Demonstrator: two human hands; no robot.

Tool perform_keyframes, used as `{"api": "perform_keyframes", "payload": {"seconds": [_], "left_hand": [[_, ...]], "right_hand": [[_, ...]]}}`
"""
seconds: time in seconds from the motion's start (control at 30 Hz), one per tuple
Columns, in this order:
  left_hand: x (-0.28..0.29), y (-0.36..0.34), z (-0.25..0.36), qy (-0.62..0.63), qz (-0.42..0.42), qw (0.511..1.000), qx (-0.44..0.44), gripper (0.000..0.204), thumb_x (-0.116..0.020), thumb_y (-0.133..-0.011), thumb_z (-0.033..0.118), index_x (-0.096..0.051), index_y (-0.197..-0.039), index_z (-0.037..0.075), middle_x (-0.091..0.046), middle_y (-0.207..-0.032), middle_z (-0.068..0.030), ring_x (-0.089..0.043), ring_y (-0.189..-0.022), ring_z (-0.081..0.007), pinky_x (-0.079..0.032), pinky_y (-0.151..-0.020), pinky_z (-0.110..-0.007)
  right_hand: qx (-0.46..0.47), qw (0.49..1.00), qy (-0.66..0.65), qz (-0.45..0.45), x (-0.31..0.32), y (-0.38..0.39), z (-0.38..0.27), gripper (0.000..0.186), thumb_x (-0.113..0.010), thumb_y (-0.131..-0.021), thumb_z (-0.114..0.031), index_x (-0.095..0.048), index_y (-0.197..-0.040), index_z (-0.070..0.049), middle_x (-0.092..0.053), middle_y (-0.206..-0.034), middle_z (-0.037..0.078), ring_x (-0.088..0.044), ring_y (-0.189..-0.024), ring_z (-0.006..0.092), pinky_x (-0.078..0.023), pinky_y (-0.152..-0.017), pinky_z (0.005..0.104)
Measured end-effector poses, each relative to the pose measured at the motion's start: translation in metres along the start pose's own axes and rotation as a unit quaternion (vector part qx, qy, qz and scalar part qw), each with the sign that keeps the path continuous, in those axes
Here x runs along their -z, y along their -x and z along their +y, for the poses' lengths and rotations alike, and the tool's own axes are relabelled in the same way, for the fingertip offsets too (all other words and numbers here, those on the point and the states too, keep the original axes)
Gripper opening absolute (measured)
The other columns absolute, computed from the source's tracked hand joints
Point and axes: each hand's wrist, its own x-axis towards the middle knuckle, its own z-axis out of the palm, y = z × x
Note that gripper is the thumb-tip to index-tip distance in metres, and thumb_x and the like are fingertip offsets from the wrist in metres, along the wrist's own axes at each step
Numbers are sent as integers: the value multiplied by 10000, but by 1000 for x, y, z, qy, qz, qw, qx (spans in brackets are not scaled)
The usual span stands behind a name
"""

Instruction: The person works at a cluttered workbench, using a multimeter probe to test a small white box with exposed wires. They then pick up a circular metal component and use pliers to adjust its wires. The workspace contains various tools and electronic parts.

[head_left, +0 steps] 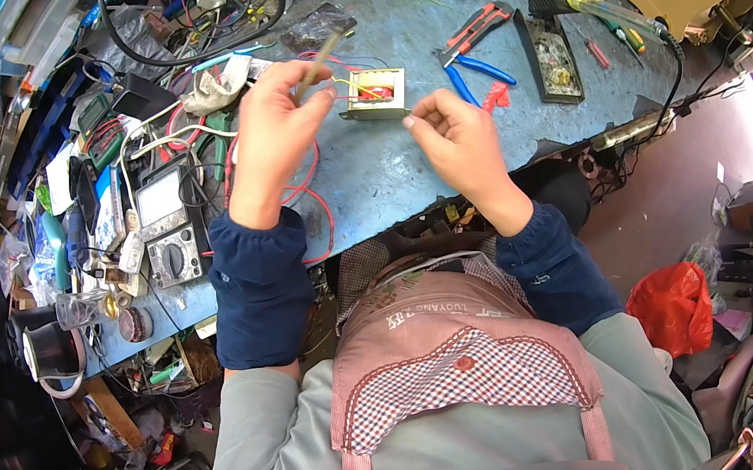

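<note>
Blue-handled pliers near probable transformer

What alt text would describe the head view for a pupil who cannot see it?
A person's left hand holds a blurred thin strip beside a small transformer on a cluttered blue workbench, the right hand close by. A multimeter lies left; blue-handled pliers lie right.

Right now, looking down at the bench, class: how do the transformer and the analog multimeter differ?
Size: the transformer looks clearly smaller than the multimeter.
Look: the transformer has a pale frame around a red part; the multimeter is dark, with a white face and round knob.
Place: the transformer sits between the left hand and right hand; the multimeter is left of both.
Shared: both are on the blue bench.
</note>
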Motion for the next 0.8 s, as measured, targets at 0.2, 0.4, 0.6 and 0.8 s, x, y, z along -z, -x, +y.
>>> {"api": "perform_keyframes", "payload": {"seconds": [0.2, 0.4, 0.6, 0.8], "left_hand": [[-23, -6, -4, -99, -28, 988, -118, 246, -757, -950, 87, -782, -1183, 12, -702, -1264, -149, -713, -1128, -360, -574, -955, -422], [-26, -10, -5, -100, -67, 986, -113, 216, -743, -956, 68, -760, -1162, 6, -702, -1252, -156, -718, -1111, -362, -577, -954, -422], [-26, -12, 4, -70, -82, 990, -91, 189, -732, -979, 50, -741, -1163, 5, -714, -1138, -146, -698, -1022, -309, -560, -885, -396], [-21, -17, -2, -89, -113, 983, -111, 185, -747, -998, 48, -724, -1172, -11, -696, -1050, -92, -663, -893, -216, -534, -801, -354]], "right_hand": [[21, 997, 68, 2, 1, -4, -2, 204, -822, -926, -162, -686, -908, -11, -734, -810, 120, -707, -684, 276, -525, -626, 408], [2, 995, 98, 12, 0, -10, -6, 235, -825, -958, -192, -679, -910, -15, -710, -776, 94, -642, -641, 187, -503, -613, 358], [50, 994, 95, 18, -3, -11, 4, 230, -812, -968, -195, -686, -932, -5, -718, -774, 115, -671, -643, 221, -500, -607, 378], [28, 995, 97, 3, -1, -11, 1, 231, -808, -952, -216, -696, -929, -15, -746, -848, 173, -737, -754, 376, -548, -657, 476]]}}
